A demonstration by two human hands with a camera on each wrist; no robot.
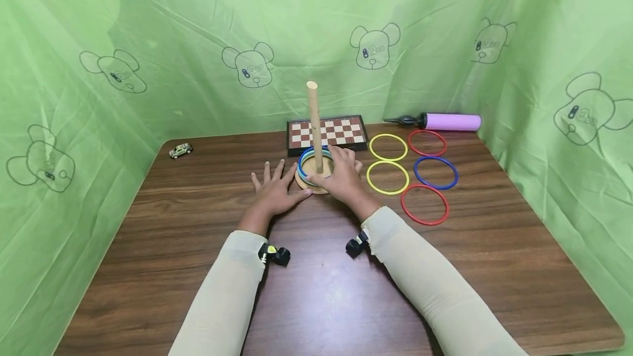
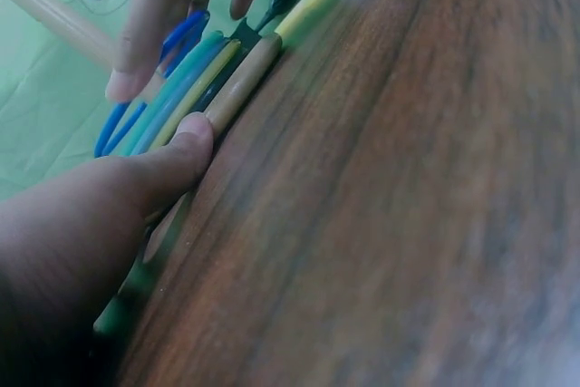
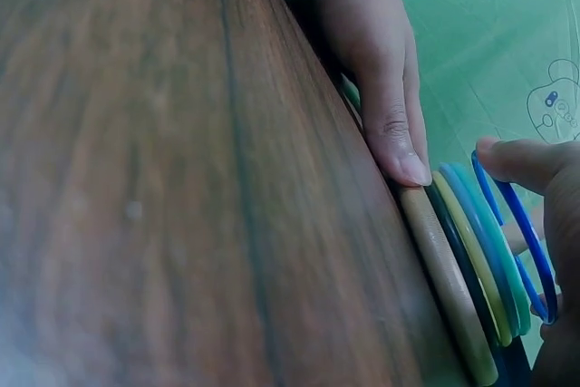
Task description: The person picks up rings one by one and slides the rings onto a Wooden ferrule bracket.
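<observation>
Blue ring (image 3: 527,217): located round the wooden peg (image 1: 315,125), just above the stacked rings (image 3: 482,251) and tilted to them. At far left, a toy car (image 1: 181,150) stands well apart from the work. Left hand (image 1: 274,196): fingers spread, thumb set against the edge of the round base (image 3: 445,269); judged a sound position for steadying, since a tall peg on a small base could rock if knocked. Blue ring judged light, fairly stiff and probably plastic; its smooth finish may slip, and breakage seems unlikely, though a hard squeeze could bend it out of round. Right hand (image 1: 343,177): thumb on the near side and fingers toward the far side, pinching the ring across its width. Opposite points of the rim are the recommended hold, with light pressure and the hoop kept level so it does not catch on the peg. Further right, two yellow rings (image 1: 388,194), two red rings (image 1: 422,185) and a loose blue ring (image 1: 457,173) lie flat; similar handling expected, best lifted by an outer edge.
</observation>
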